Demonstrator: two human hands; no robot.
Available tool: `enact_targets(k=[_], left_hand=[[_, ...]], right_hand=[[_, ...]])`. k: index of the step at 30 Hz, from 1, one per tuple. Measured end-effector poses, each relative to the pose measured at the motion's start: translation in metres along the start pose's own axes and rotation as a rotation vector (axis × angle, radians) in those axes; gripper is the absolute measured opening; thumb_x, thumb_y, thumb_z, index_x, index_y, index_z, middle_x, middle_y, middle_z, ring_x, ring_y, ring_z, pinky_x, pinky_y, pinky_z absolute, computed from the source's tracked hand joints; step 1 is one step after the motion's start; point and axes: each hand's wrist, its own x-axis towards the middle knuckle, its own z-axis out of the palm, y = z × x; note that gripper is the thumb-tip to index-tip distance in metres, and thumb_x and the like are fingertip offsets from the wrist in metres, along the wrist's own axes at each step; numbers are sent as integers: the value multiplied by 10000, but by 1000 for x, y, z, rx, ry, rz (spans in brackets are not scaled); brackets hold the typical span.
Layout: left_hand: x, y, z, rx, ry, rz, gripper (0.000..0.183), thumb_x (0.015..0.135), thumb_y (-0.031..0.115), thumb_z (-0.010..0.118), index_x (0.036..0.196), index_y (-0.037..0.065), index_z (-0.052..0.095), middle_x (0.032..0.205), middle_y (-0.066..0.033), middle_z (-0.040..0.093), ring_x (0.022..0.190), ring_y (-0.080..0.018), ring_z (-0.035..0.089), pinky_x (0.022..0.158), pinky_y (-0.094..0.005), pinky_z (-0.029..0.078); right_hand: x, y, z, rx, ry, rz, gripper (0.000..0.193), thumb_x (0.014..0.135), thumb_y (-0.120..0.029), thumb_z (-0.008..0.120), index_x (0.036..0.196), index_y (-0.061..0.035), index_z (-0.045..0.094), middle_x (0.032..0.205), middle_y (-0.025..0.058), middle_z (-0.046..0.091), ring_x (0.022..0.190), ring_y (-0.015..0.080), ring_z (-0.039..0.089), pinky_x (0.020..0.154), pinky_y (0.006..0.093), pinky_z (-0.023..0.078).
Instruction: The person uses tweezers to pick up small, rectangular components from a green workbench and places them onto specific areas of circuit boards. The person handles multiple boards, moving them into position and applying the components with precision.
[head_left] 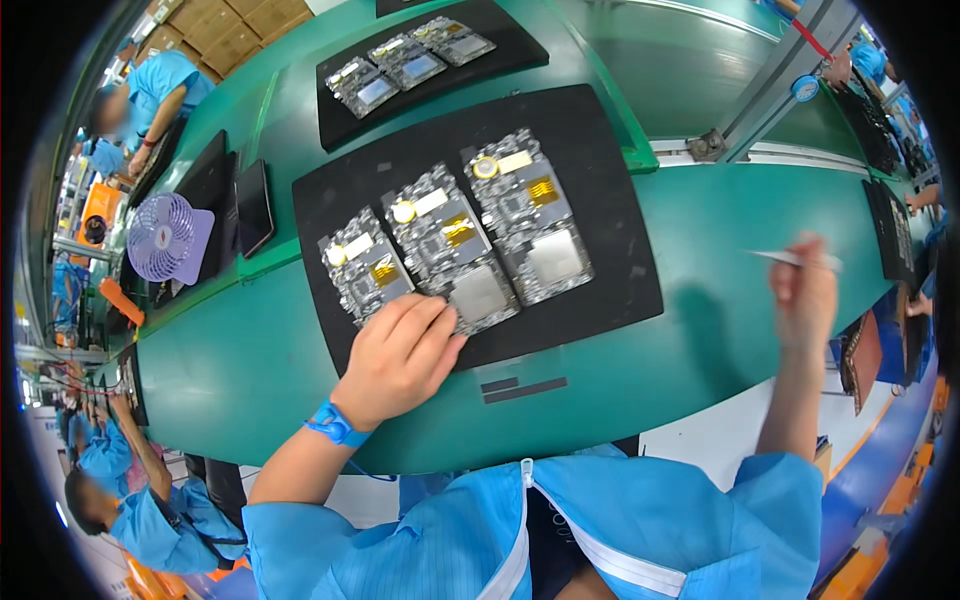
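from my end i have the left hand [395, 360] bent over the lower end of the left rectangular grey circuit board [375, 275], fingertips reaching the lower left edge of the middle rectangular grey circuit board [438, 245]; i cannot tell whether its grip is closed on either. a bright blue wristband [338, 424] circles that wrist. my right hand [803, 285] is raised well apart from the boards, its grip closed around a slim pointed white tool [772, 256] whose tip points left. the right rectangular grey circuit board [527, 215] lies beside the middle one, all three on a flat black pad [615, 220] on the smooth green desk [220, 370]. i see dark flat strips [540, 389] near its front edge and a round-bladed purple fan [165, 237] off left.
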Motion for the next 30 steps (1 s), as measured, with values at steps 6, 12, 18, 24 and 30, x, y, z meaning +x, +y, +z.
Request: enact_targets(k=[6,12,18,24,30], left_hand=[[-9,2,2,16,74,-44,326,650,41,719,947,-46,615,1048,-167,584,898,-303,585,752,-370,499],[-9,4,2,-136,10,-164,339,648,41,686,952,-46,565,1089,-205,526,912,-331,538,772,-391,461],[-4,0,-8,-154,-66,-144,352,649,51,684,969,-52,583,1082,-184,543,940,-328,545,785,-392,468],[3,32,-58,-848,-48,107,345,656,71,682,995,15,649,956,-127,624,751,-222,612,659,-357,499],[-13,65,-59,-932,294,77,311,817,373,630,793,69,693,743,-29,595,663,-182,518,539,-305,432]], right_hand=[[-38,18,179,308,-520,397,250,902,-262,613,950,-36,519,731,35,581,587,83,527,542,218,422],[-50,43,234,163,-504,180,203,901,-195,614,946,-59,470,724,69,609,519,89,544,493,187,439],[-60,36,206,223,-445,131,172,912,-152,582,919,-64,435,713,92,598,519,112,550,458,202,443],[-106,26,145,29,-420,324,211,896,-91,588,918,-62,381,735,116,587,498,111,557,417,192,419],[-131,49,145,-68,-349,311,199,906,-79,573,916,-46,377,706,110,595,451,84,528,409,177,392]])
